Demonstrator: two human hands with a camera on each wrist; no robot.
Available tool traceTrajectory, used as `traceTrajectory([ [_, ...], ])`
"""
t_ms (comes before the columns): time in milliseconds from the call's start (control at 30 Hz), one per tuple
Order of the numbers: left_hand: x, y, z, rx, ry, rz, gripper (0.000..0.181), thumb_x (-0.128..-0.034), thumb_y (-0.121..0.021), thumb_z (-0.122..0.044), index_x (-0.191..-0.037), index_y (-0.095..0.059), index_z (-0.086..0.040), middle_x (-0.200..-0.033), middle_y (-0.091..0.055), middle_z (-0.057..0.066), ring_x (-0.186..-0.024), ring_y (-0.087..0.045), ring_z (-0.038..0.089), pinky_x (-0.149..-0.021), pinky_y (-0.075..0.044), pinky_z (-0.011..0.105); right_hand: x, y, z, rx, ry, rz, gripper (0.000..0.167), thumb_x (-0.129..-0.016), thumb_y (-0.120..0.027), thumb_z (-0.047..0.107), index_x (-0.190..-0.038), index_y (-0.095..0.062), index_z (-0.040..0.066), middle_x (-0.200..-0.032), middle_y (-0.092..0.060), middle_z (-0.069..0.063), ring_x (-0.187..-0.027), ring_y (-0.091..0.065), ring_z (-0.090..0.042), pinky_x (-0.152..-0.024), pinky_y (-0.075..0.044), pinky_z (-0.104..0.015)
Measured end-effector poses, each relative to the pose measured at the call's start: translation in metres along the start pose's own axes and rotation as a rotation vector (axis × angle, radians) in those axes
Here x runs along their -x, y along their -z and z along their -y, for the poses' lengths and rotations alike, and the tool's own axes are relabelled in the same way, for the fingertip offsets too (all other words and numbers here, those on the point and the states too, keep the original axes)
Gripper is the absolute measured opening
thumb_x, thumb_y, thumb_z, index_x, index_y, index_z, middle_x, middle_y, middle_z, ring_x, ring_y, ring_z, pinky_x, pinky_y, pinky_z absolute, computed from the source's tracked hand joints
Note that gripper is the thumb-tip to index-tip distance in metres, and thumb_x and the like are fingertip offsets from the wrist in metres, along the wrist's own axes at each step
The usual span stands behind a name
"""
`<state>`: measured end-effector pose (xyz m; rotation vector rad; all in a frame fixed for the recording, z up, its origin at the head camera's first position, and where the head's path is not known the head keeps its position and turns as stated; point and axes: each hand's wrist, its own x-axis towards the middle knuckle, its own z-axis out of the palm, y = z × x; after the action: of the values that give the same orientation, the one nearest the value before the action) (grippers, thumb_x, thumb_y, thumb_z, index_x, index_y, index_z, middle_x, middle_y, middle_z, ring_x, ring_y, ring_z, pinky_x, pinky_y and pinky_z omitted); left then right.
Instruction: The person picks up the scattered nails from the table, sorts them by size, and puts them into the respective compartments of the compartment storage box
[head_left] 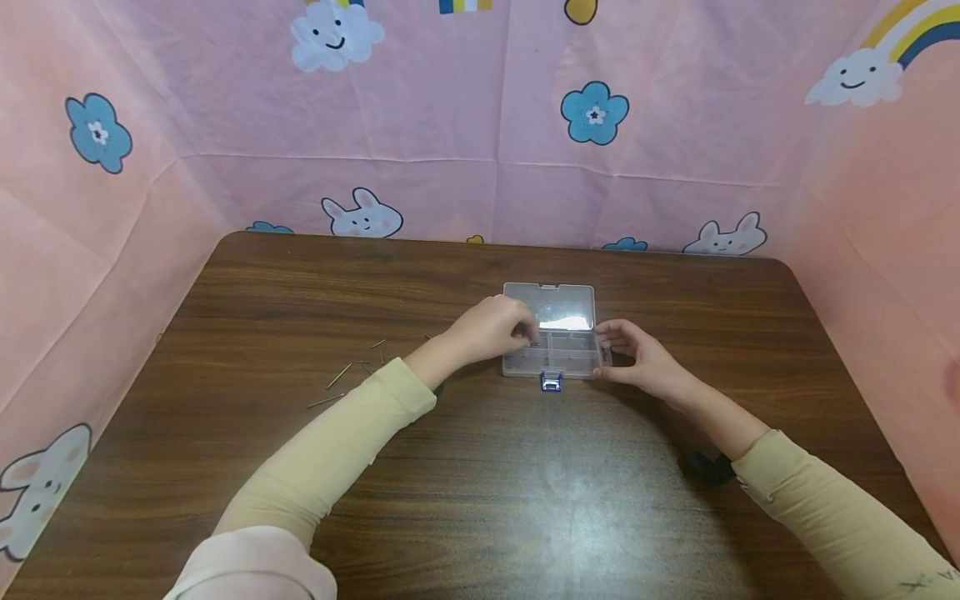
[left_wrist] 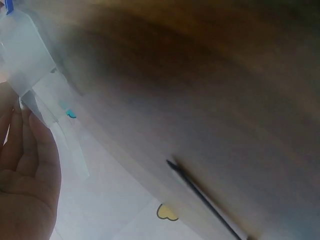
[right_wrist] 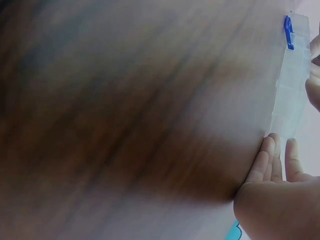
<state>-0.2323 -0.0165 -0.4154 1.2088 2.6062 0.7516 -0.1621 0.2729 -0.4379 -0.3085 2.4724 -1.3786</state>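
A clear plastic compartment box (head_left: 573,364) stands on the table with its lid (head_left: 558,304) raised and its blue latch (head_left: 551,382) toward me. My left hand (head_left: 491,327) reaches over the left compartments, fingers bent down inside; whether they pinch anything is hidden. In the left wrist view, that hand (left_wrist: 27,170) shows at the left beside the box. My right hand (head_left: 645,362) holds the box's right end between thumb and fingers. In the right wrist view, the fingers of this hand (right_wrist: 280,190) touch the box end. Several thin metal nails (head_left: 339,375) lie left of the box.
The brown wood-grain table (head_left: 480,467) carries everything. One dark nail (left_wrist: 200,195) lies close under the left wrist. A pink printed cloth (head_left: 480,117) surrounds the table at the back and sides.
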Motion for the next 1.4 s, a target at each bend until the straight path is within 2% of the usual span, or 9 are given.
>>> traceTrajectory([
  [433,0.004,0.002,0.004,-0.005,0.006,-0.010,0.011,-0.0976,-0.074,-0.005,-0.101,-0.082,-0.011,-0.103,-0.080,0.001,-0.089,-0.069,0.012,-0.083,-0.058,0.024,0.000,0.000,0.002,-0.002,-0.010,0.003,0.060,-0.094,-0.077,0.004,-0.145,-0.047,-0.003,-0.148,-0.051,-0.028,-0.140,-0.049,-0.046,-0.124,-0.033,-0.066],
  [700,0.012,0.015,0.012,-0.002,0.050,-0.040,0.011,-0.0965,-0.077,-0.008,-0.106,-0.082,-0.011,-0.106,-0.080,0.002,-0.094,-0.071,0.015,-0.086,-0.060,0.028,0.001,0.000,0.001,-0.001,-0.014,-0.003,0.059,-0.095,-0.077,0.005,-0.145,-0.047,-0.002,-0.148,-0.051,-0.027,-0.140,-0.049,-0.046,-0.124,-0.033,-0.066],
  [900,0.019,0.026,0.020,0.004,0.060,-0.048,0.012,-0.0955,-0.077,-0.006,-0.106,-0.082,-0.010,-0.106,-0.079,0.003,-0.094,-0.071,0.016,-0.087,-0.060,0.030,0.001,0.000,0.000,0.002,-0.012,-0.003,0.060,-0.094,-0.078,0.005,-0.145,-0.047,-0.003,-0.146,-0.052,-0.027,-0.140,-0.049,-0.046,-0.124,-0.033,-0.066],
  [1400,0.043,0.043,0.042,0.021,0.117,-0.025,0.015,-0.0935,-0.079,-0.006,-0.109,-0.080,-0.008,-0.111,-0.077,0.006,-0.100,-0.073,0.021,-0.092,-0.061,0.036,0.000,-0.001,0.002,0.002,-0.016,-0.002,0.061,-0.094,-0.078,0.005,-0.145,-0.047,-0.004,-0.147,-0.052,-0.028,-0.141,-0.048,-0.047,-0.124,-0.033,-0.065],
])
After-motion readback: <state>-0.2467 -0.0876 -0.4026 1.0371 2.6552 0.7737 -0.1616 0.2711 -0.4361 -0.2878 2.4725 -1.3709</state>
